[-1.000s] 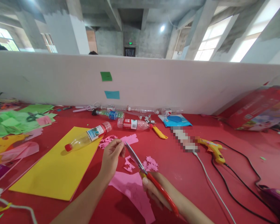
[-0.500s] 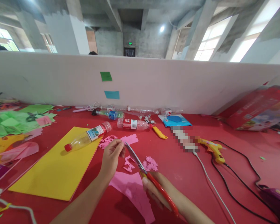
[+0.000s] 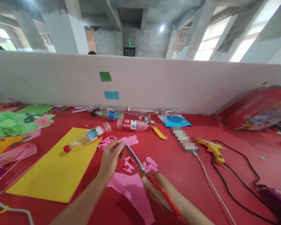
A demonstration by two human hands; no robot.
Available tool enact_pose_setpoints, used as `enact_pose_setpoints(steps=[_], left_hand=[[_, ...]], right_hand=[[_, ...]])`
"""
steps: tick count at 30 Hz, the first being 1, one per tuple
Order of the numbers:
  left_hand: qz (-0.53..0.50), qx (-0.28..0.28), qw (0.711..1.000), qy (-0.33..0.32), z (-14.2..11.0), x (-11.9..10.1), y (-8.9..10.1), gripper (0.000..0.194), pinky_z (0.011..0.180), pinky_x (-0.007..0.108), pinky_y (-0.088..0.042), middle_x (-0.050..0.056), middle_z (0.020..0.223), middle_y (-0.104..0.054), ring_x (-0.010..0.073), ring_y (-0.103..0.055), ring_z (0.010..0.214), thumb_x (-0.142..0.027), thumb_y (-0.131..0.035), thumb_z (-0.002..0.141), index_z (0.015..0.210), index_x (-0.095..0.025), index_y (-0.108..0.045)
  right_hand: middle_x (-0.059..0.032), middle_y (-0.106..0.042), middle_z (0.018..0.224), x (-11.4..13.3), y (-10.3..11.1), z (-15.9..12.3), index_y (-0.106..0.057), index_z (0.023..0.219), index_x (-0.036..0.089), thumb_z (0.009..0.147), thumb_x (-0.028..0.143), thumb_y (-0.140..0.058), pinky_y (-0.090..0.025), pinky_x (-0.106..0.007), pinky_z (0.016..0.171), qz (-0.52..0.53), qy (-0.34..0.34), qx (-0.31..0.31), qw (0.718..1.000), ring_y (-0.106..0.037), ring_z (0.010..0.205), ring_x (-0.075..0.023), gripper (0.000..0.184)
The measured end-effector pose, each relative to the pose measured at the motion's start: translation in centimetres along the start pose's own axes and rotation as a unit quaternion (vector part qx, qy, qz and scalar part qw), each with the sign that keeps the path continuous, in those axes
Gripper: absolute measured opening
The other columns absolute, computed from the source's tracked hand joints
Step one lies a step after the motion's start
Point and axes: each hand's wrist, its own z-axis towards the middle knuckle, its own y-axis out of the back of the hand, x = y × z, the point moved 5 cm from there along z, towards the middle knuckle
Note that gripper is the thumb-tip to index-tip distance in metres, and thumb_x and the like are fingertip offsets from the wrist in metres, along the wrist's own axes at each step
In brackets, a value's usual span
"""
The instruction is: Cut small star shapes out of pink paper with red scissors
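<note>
My right hand (image 3: 155, 189) is closed round the red handles of a pair of scissors (image 3: 134, 157), whose blades point up and left, looking nearly together. Close to the blade tips, my left hand (image 3: 112, 154) is pinched, thumb against fingers; whatever lies in the pinch is too small or hidden to make out. Below the hands lies a large pink paper sheet (image 3: 133, 190) with a cut edge. Small pink paper cuttings (image 3: 150, 164) are heaped beside the scissors. More pink scraps (image 3: 128, 165) lie between the hands, and another pink piece (image 3: 131, 140) is behind the left hand.
A clear bottle (image 3: 86, 137) lies on yellow sheets (image 3: 49, 175) at left. More bottles (image 3: 132, 124) lie behind. A yellow cutter (image 3: 159, 132), a blue packet (image 3: 175, 120) and a corded glue gun (image 3: 213, 150) lie to the right. Green paper (image 3: 9, 123) is piled far left.
The view has shifted very slightly. Both hands and the scissors keep almost the same pose, with no clear change in what they hold.
</note>
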Motion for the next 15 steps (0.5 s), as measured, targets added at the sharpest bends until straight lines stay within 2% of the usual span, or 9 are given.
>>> enact_pose_setpoints(steps=[5,12,15], left_hand=[[0.009,0.003,1.000,-0.003,0.04,0.10,0.21,0.021,0.048,0.020,-0.035,-0.005,0.052,-0.052,0.0067,-0.045,0.047,-0.028,-0.058,0.081,0.063,-0.018,-0.056],[0.015,0.004,1.000,-0.006,0.19,0.07,0.16,0.022,0.048,0.021,-0.035,-0.005,0.052,-0.052,0.0071,-0.045,0.047,-0.027,-0.058,0.081,0.062,-0.017,-0.055],[0.014,0.004,1.000,-0.007,0.11,0.01,0.14,0.022,0.048,0.021,-0.035,-0.005,0.051,-0.052,0.0069,-0.045,0.047,-0.027,-0.058,0.081,0.062,-0.017,-0.055]], right_hand=[[0.0075,-0.039,0.045,0.29,0.02,-0.05,-0.040,0.065,0.021,0.080,0.076,-0.043,-0.027,-0.018,0.036,-0.018,-0.007,-0.002,1.000,-0.033,0.035,-0.0046,0.057],[0.0088,-0.036,0.044,0.40,-0.13,-0.08,-0.038,0.062,0.021,0.076,0.076,-0.048,-0.027,-0.018,0.035,0.008,-0.025,-0.007,1.000,-0.029,0.033,-0.0035,0.057],[0.0085,-0.036,0.043,0.73,-0.05,-0.08,-0.038,0.062,0.021,0.079,0.072,-0.048,-0.026,-0.019,0.036,-0.012,-0.019,-0.009,1.000,-0.030,0.033,-0.0038,0.055]])
